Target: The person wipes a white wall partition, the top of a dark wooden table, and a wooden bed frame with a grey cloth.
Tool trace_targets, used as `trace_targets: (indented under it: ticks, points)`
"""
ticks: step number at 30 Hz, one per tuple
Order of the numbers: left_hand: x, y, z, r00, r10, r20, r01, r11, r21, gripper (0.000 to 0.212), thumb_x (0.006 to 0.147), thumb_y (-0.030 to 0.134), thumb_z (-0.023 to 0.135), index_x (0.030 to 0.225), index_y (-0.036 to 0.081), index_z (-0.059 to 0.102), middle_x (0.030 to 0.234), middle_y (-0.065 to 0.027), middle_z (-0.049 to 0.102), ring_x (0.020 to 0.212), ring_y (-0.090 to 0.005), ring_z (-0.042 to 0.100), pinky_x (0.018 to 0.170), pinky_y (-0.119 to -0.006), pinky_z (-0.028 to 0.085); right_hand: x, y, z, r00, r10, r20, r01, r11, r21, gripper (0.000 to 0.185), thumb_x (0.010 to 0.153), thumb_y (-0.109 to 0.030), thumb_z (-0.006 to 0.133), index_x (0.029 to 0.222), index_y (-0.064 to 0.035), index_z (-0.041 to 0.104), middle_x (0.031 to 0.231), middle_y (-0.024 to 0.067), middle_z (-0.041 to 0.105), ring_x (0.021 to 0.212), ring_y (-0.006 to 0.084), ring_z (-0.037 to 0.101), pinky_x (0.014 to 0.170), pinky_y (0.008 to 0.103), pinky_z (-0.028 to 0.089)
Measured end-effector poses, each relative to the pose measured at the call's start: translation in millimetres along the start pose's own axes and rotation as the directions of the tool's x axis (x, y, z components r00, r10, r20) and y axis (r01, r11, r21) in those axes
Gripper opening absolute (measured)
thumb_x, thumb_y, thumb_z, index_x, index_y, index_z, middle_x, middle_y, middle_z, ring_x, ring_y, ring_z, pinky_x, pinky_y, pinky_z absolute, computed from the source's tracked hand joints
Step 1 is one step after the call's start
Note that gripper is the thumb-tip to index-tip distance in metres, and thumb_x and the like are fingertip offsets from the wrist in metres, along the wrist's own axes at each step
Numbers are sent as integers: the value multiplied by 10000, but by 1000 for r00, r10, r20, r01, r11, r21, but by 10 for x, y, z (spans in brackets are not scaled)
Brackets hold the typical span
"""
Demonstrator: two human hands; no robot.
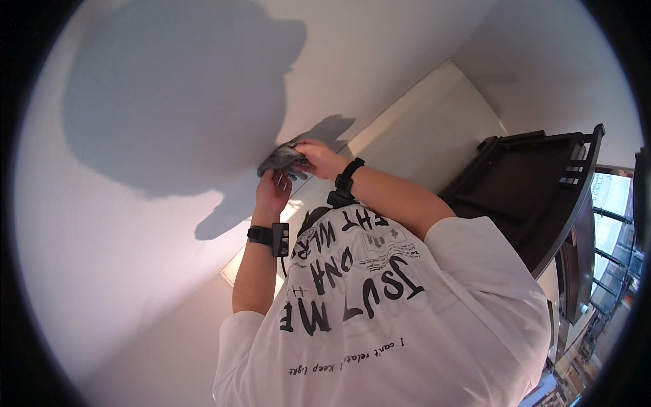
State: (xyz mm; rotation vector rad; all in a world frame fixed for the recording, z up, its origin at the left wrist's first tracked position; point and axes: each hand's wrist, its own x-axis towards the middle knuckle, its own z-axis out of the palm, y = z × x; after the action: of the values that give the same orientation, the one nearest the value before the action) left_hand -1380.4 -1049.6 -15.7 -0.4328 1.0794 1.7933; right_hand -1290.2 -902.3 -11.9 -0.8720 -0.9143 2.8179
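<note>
Bunched grey cloth (283, 157) with finger-like folds along its lower edge is held between my two hands, close to a broad pale surface. Whether it is a glove I cannot tell. My right hand (319, 160) grips its right end, thumb and fingers closed over the fabric. At its lower left side, my left hand (273, 192) pinches it, with the other fingers loosely curled below. Both wrists carry black strapped devices.
The pale surface (152, 147) carries the shadow of my head and hands. A beige panel (422, 112) runs beyond its edge. At right stands dark wooden furniture (529, 168) with slats. Past it is a bright window (610, 203) and blurred clutter.
</note>
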Motion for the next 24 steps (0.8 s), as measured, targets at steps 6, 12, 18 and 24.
trace_targets:
  ticks: [6,12,18,24]
  points:
    - [-104,19,69,998,-30,55,28,999,31,125,931,225,518,983,114,537,890,6,564,786,-126,487,706,-293,418,-225,-18,85,995,-91,-36,92,995,39,205,908,-195,557,1089,-101,578,1043,21,599,969,153,553,839,315,476]
    - [-62,-49,355,987,-112,114,107,993,56,125,921,245,535,962,127,543,843,20,569,752,-128,499,687,-297,425,-267,-328,-29,997,33,70,-25,993,-116,268,912,-222,559,1140,-84,589,1119,34,601,1036,165,556,887,321,471]
    - [5,-112,444,945,-196,260,170,978,120,165,914,302,546,966,145,550,827,20,559,732,-127,494,650,-289,408,-118,-272,-243,995,-90,-32,89,995,-37,256,895,-154,564,1094,5,585,1042,92,629,916,201,628,801,341,525]
    - [-140,-105,542,966,-189,174,171,979,112,264,922,345,535,1029,106,572,917,9,557,710,-121,464,680,-269,417,4,-336,-276,984,-112,-140,108,993,-37,228,876,-113,582,1034,51,598,976,111,644,876,218,643,732,328,540]
